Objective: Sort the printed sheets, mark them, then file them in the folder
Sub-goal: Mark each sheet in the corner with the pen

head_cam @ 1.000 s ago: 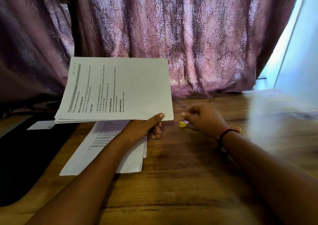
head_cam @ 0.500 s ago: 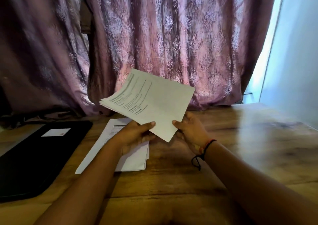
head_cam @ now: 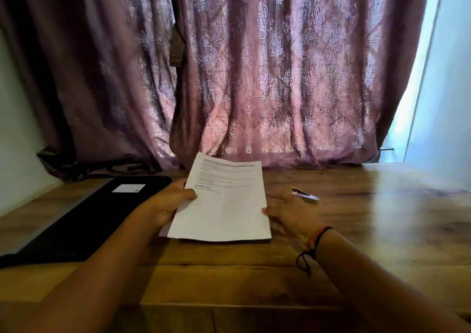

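Dim room, daylight from the right glaring on the table [head_cam: 382, 205]; soft, wide-angle edges.

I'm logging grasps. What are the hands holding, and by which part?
The left hand grips the printed sheets by their left edge, thumb on top; the right hand touches their right edge.

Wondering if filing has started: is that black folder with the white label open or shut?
Shut, it seems: the black folder lies flat on the wooden table, white label up, no inside showing.

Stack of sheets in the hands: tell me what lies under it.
Only a white paper corner shows beneath the stack of sheets, on the wooden table. Whatever else lies under is covered.
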